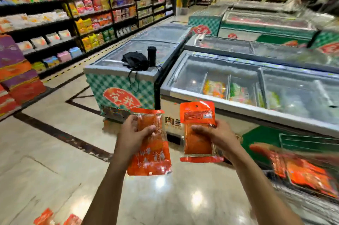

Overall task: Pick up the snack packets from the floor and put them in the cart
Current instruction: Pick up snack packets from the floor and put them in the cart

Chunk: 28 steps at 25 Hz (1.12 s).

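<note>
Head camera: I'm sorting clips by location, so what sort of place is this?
A supermarket aisle, most likely: stocked shelves of packaged goods, glass-topped chest freezers, and a person holding an orange packet in each hand.

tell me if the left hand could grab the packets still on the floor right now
Probably not yet. The left hand is already closed on an orange packet, held well above the floor packets at the bottom left. Nothing blocks the way, but it would need emptying first.

Supermarket, stocked snack shelves (pixel 88 14), chest freezers (pixel 247 85)
</note>
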Motion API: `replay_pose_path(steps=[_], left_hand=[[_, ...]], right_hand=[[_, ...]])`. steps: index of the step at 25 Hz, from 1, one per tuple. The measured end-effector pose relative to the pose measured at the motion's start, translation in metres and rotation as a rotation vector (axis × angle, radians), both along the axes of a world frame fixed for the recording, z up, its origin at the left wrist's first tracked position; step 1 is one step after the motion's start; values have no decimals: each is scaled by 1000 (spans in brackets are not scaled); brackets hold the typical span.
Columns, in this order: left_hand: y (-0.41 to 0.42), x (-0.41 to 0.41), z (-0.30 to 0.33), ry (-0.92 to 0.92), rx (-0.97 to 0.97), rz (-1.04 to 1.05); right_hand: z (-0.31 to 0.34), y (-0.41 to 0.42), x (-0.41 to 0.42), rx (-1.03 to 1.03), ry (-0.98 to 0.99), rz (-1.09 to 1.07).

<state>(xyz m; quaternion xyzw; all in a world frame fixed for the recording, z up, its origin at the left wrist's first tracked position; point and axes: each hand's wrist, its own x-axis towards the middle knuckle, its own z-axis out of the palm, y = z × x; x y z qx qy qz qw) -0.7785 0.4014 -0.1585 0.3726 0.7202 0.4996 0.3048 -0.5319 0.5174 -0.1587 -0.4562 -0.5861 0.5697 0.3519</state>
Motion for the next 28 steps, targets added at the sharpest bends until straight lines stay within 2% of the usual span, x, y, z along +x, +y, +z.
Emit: replay_pose_path(steps=[8, 19, 23, 28], left_hand=[[142, 172, -26, 46, -25, -352], [333, 385, -52, -71, -51, -761], [366, 481, -68, -84, -116, -923], [400, 597, -95, -58, -148, -993]], right_hand=[[-10, 56, 205, -43, 65, -334], [-28, 136, 400, -78, 58, -715], [-47, 138, 481, -124, 57, -832], [-71, 148, 596, -131, 62, -947]])
